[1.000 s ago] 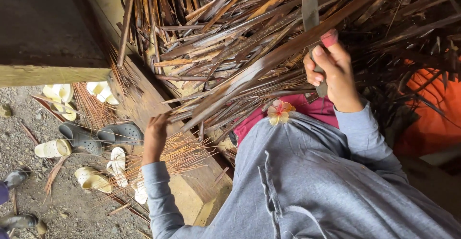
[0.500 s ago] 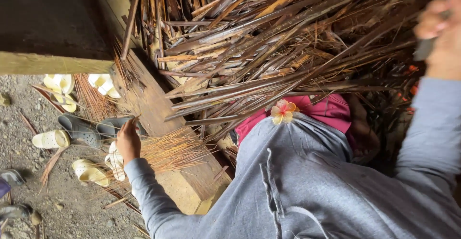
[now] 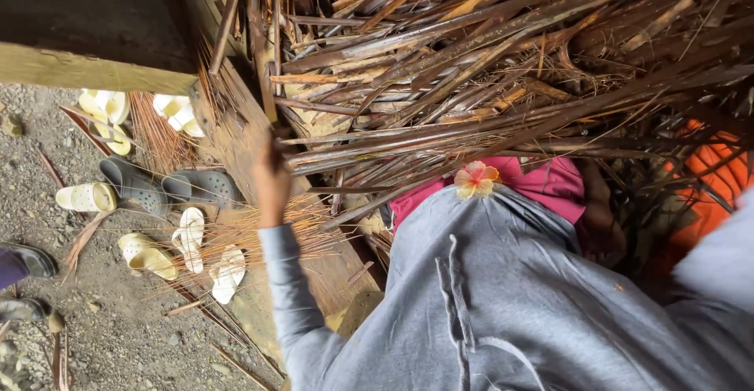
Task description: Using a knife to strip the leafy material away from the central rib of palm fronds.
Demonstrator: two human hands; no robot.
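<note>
Gravel ground, wooden plank [image 3: 236,136], left hand [image 3: 271,180] clasping dry leaf stalks [image 3: 440,136] above.

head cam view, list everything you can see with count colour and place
dried leaf strips: big pile, brown, top centre and right
thin ribs bundle: one loose sheaf, orange-brown, on the plank
wooden plank: one, brown, left of the pile
beam: one, pale wood, top left
sandals: several, cream, on the gravel
clogs: two, dark grey, on the gravel
flower: one, pink-orange, on the pink cloth
orange cloth: one, far right
grey sweatshirt: one, bottom
left hand: at the strip ends
right hand: out of view
</note>
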